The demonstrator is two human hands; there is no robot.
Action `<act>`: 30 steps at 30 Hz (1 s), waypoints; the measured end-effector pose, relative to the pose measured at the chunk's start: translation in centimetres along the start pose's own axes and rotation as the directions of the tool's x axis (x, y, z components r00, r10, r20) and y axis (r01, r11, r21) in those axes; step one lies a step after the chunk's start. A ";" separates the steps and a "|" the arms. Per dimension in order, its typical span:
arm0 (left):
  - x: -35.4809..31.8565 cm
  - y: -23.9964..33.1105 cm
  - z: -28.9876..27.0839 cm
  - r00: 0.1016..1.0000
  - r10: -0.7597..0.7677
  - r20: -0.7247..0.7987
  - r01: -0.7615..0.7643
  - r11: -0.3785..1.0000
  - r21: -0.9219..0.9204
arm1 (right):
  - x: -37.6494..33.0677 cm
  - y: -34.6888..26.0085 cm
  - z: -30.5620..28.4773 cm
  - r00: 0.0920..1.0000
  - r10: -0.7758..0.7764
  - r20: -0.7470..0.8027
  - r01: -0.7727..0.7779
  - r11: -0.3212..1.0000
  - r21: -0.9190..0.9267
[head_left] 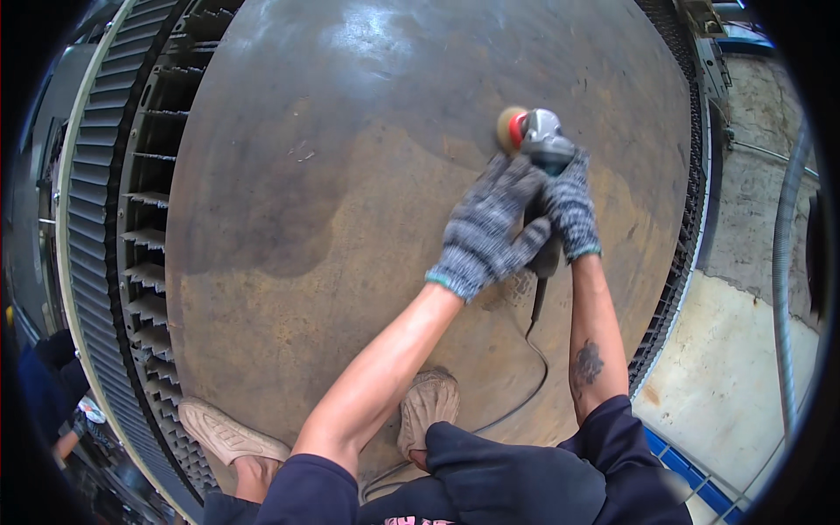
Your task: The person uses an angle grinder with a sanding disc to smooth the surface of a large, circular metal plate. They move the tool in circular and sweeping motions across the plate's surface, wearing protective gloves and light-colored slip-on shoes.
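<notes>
Standing on a big round metal plate (350, 219), a person holds a grinder (541, 153) with both hands. The plate is brown and grey and looks rusty in spots. It fills most of the picture.

The grinder sits toward 1 o'clock from the middle of the picture. Its grey head points up toward 12 o'clock. A round tan disc (507, 128) with a red middle is on its left side, and it touches the plate.

The left hand (488, 229) wears a grey speckled glove. Its fingers are wrapped tight around the dark handle of the grinder, just below the head. The right hand (570, 203) wears the same kind of glove. It is clamped on the grinder too, right next to the left hand, on the 3 o'clock side. The two hands touch each other.

A thin black cord (535, 367) hangs from the handle and runs down toward 6 o'clock, across the plate.

Two tan shoes stand on the plate. One shoe (427, 404) is near 6 o'clock, between the arms. The other shoe (220, 430) is down at 7 o'clock, near the edge.

Dark metal slats (149, 219) with teeth go around the plate at 9 o'clock. A pale concrete floor (726, 367) shows at 4 o'clock. A grey hose (783, 262) runs along the 3 o'clock side.
</notes>
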State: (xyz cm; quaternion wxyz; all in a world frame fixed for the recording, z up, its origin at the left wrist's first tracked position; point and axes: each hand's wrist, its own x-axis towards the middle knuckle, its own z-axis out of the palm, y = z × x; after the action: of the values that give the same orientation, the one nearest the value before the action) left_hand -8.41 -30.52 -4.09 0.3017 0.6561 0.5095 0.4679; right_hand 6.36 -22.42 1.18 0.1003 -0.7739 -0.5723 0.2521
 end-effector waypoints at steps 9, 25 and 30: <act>-16.1 -1.6 -5.1 0.736 -0.591 0.331 0.674 0.688 -0.271 | 0.4 -2.6 3.8 0.996 0.030 0.086 -0.019 0.993 -0.121; -12.0 -2.5 -3.6 0.643 -0.680 0.352 0.734 0.416 -0.536 | -7.0 -12.3 6.2 0.957 -0.149 0.250 0.181 0.977 -0.110; -9.7 -1.8 -3.0 0.573 -0.722 0.387 0.695 0.178 -0.697 | -8.4 -15.1 5.8 0.947 -0.167 0.275 0.209 0.969 -0.133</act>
State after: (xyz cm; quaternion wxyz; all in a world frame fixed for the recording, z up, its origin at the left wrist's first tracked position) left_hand -12.30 -39.42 -7.50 0.7315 0.1267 0.4904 0.4565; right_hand -10.99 -26.20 5.25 -0.0152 -0.6810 -0.6703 0.2944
